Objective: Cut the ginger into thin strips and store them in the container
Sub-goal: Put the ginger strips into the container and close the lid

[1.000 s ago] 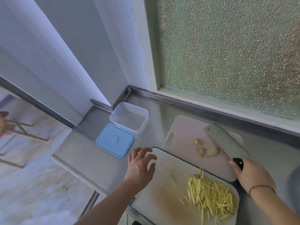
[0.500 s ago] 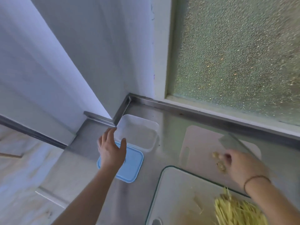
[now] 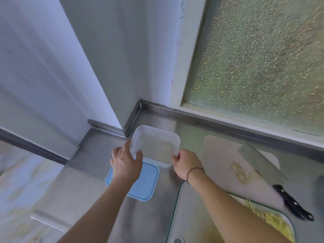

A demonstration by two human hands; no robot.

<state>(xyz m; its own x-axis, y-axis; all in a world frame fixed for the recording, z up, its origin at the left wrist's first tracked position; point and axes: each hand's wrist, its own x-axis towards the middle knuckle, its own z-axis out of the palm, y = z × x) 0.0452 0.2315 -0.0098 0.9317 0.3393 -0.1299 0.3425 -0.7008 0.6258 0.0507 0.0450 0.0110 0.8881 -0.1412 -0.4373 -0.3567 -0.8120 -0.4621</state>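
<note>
Steel worktop (image 3: 91, 174) in a corner: white wall left, frosted window (image 3: 259, 55) behind. Frame is motion-blurred, edges soft. Ginger strips (image 3: 273, 223) lie bottom right on the glass board (image 3: 191, 214), mostly hidden by my right forearm and cut off by the frame edge. Clear container (image 3: 156, 143) sits near the corner, open; can't tell if anything is in it. My left hand (image 3: 125, 163) grips its near-left corner, thumb over the rim, fingers along the outer wall. My right hand (image 3: 186, 163) is at its near-right corner, fingers curled on the rim; the exact grip is hidden behind the knuckles. Blue lid (image 3: 143, 183) lies flat just in front of the container, partly under my left hand. Right of it: pale board (image 3: 220, 158) with ginger offcuts (image 3: 240, 172), blurred, and the cleaver (image 3: 263, 163) lying across it, handle toward me.
</note>
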